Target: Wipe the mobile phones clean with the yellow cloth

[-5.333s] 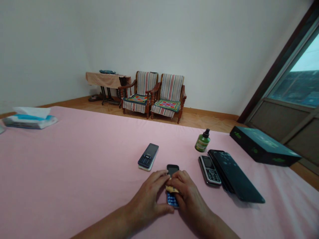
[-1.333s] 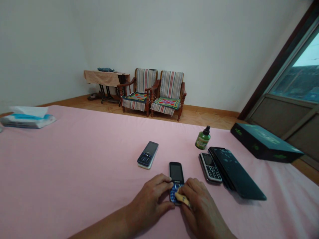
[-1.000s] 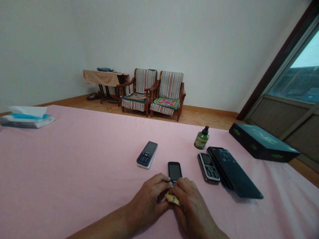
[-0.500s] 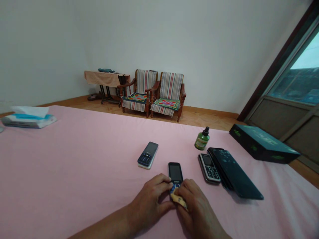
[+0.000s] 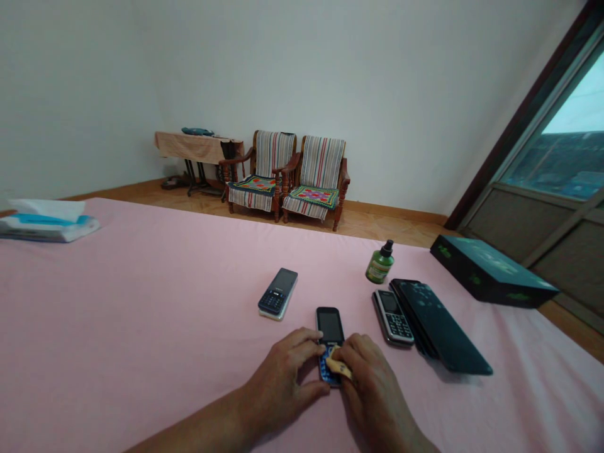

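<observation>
Touching blue phone (image 5: 330,330): left hand (image 5: 285,371), grip half spread.
Pinching yellow wad (image 5: 340,368) over keypad (image 5: 324,371): right hand (image 5: 372,380), grip closed.
Phone: apart from far edge of pink surface (image 5: 165,302).

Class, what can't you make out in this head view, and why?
- Head view: some keys of the blue-keyed phone, hidden by the yellow cloth and right hand.
- Head view: left end of the tissue pack, cut off by the left edge.
- Head view: label wording on the green spray bottle, too small.
</observation>
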The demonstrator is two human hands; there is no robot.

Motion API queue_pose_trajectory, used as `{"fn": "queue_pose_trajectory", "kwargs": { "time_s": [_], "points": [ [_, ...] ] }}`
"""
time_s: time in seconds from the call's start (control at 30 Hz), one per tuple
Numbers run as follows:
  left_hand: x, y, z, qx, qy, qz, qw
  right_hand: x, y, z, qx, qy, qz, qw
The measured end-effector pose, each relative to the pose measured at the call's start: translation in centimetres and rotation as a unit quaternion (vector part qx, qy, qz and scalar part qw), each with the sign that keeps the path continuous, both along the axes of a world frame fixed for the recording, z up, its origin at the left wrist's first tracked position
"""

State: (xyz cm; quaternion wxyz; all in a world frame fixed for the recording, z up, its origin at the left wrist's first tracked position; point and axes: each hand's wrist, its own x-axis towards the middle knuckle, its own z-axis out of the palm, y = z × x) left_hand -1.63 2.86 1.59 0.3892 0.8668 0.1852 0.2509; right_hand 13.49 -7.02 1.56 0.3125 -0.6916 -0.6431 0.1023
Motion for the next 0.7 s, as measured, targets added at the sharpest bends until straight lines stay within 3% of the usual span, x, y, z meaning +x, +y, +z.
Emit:
{"fn": "queue_pose_trajectory", "kwargs": {
  "time_s": [0.27, 0.4, 0.57, 0.7],
  "points": [
    [0.0, -0.1, 0.0, -0.021, -0.023, -0.006, 1.000, -1.1, 1.0, 1.3, -0.024, 0.033, 0.053, 0.998],
    [0.0, 0.0, -0.1, -0.009, 0.001, 0.000, 1.000, 0.2, 0.1, 1.1, -0.017, 0.032, 0.053, 0.998],
    [0.0, 0.0, -0.2, -0.004, 0.013, 0.025, 1.000, 2.5, -1.6, 0.4, -0.012, 0.022, 0.004, 1.000],
    [0.0, 0.0, -0.3, 0.000, 0.009, 0.024, 1.000, 3.0, -2.2, 0.4, -0.005, 0.053, 0.049, 0.997]
  ]
}}
